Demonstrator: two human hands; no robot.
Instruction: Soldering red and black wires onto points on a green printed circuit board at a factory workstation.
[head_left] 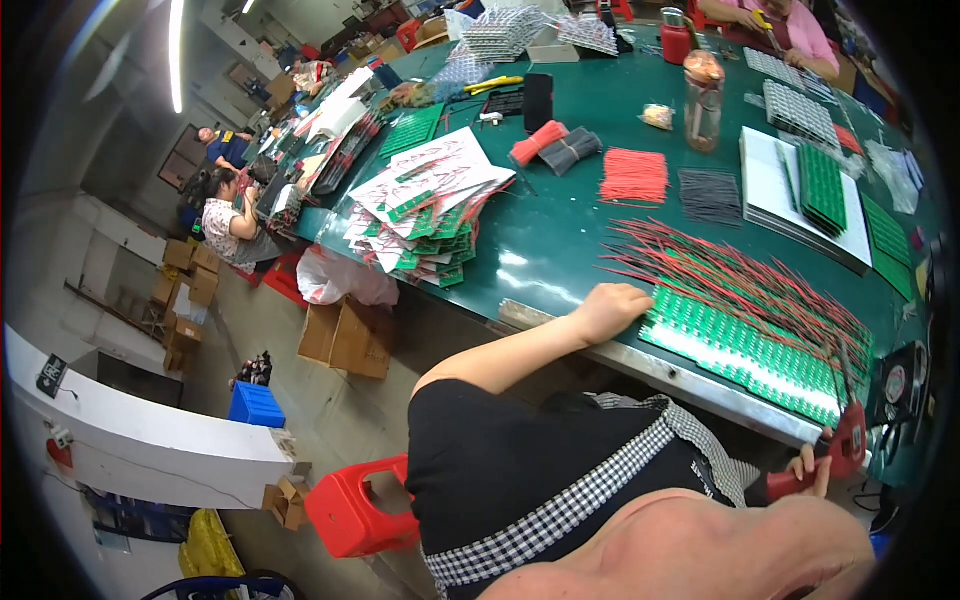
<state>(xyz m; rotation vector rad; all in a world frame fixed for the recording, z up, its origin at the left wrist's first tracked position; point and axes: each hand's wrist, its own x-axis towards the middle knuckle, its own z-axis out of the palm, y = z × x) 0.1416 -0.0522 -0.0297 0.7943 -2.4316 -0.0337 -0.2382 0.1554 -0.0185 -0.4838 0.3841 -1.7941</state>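
A long green circuit board panel (735, 355) lies along the table's near edge. Many thin red and black wires (725, 265) stand out from its far side in a dense row. My left hand (612, 312) rests at the panel's left end, its fingers curled and pressed together; what they may pinch is hidden. My right hand (805, 472), low at the right, is wrapped round the handle of a red soldering gun (850, 440). Its thin tip points up at the panel's right end.
Beyond the panel lie red wires (634, 175) and black wires (709, 194). Wired boards are piled on white sheets (430, 180) to the left. Green boards (822, 190) sit on a white box at right. A jar (703, 105) stands farther back; a co-worker's hands (770, 30) work beyond.
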